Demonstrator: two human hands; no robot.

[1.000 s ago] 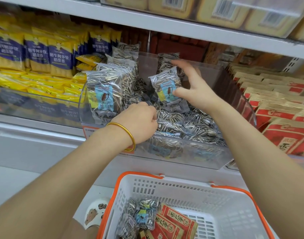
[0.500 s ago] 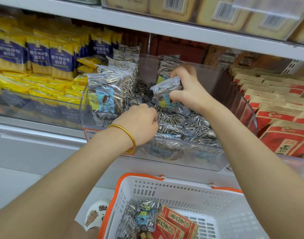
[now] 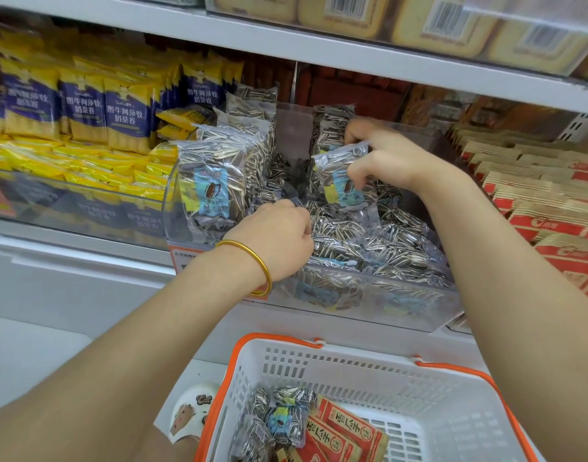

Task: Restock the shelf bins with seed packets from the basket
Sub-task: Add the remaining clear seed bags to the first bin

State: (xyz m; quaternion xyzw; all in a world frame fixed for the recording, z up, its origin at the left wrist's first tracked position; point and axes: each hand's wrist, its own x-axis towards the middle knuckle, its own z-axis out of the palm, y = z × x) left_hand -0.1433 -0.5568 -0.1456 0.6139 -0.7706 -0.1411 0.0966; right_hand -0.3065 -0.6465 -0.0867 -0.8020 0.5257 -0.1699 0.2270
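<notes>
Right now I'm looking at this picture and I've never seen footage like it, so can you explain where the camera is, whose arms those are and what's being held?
There is no machine here: the two grips are a person's bare hands. The one picture comes from a camera worn on the person's head, looking forward and down. The right grip pinches a seed packet upright over a clear bin full of the same packets. The left grip reaches in among them with curled fingers; whether it holds one is hidden. Below is a white basket with more seed packets and some red packets.
</notes>
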